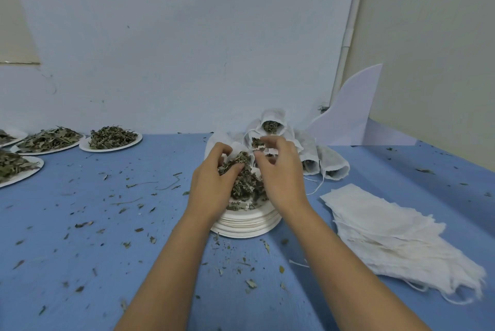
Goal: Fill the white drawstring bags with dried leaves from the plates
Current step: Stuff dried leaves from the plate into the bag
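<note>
A stack of white paper plates (pixel 247 225) stands in the middle of the blue table, with a heap of dried leaves (pixel 247 188) on the top plate. Over the heap my left hand (pixel 210 183) grips an open white drawstring bag (pixel 237 150) with leaves showing in its mouth; the thumb lies across the front. To the right of that mouth is my right hand (pixel 282 172), its fingers curved and spread, with nothing visibly between them. Right behind stands a pile of filled bags (pixel 273 123), mouths toward me.
A stack of flat empty bags (pixel 388 231) lies at the right. Three plates heaped with dried leaves (pixel 111 138) (pixel 51 140) (pixel 16 167) sit at the far left. Leaf crumbs litter the table (pixel 107 223). A white board (pixel 351 114) leans at the back right.
</note>
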`<state>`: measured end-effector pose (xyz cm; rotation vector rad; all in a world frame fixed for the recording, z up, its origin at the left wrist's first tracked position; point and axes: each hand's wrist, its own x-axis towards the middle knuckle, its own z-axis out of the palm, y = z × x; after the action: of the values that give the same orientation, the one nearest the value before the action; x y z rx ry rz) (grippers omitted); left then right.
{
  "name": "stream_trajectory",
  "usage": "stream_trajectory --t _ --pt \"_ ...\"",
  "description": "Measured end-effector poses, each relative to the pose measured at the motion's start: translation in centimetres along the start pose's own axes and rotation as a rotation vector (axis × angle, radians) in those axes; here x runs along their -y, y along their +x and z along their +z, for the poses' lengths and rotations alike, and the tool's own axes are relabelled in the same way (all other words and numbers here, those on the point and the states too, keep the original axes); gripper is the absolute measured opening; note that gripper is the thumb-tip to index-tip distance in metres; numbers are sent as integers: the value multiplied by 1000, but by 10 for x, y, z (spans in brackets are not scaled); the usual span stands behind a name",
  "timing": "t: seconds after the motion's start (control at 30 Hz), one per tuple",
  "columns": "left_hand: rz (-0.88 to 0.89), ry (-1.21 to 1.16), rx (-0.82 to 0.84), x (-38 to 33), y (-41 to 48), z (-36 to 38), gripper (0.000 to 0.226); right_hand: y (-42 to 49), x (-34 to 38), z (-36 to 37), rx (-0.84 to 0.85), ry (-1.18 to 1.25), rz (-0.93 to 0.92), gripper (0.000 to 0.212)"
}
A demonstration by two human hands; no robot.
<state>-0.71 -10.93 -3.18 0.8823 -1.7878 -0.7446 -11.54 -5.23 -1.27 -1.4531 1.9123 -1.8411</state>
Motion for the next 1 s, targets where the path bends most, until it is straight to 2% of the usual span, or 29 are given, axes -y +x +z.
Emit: stream_trajectory --t 0.23,0.3,0.4,0.5,0.6,0.8,0.9,1.0 --pt "35 4 94 -2 0 1 14 3 -8 -5 -29 -269 -125 13" --pt "14 7 56 -3 0 1 14 2 -9 -4 -47 -334 -174 14" --pt "-9 68 -84 -7 0 2 11 -1 -9 0 -11 -402 -282 13" --pt "-16 111 -209 -10 -2 4 11 -4 -11 4 101 -332 -338 9" --pt "-48 145 -291 -14 -3 7 11 -5 -13 5 178 -167 -275 10" --pt "-143 127 -433 -20 -4 11 10 -8 -10 11 220 -125 -268 10" --pt "-176 97 -432 -19 -3 13 12 -9 -11 11 184 -107 -241 10" --pt "-174 57 -311 -16 2 10 10 -7 -9 14 102 -52 -123 10"
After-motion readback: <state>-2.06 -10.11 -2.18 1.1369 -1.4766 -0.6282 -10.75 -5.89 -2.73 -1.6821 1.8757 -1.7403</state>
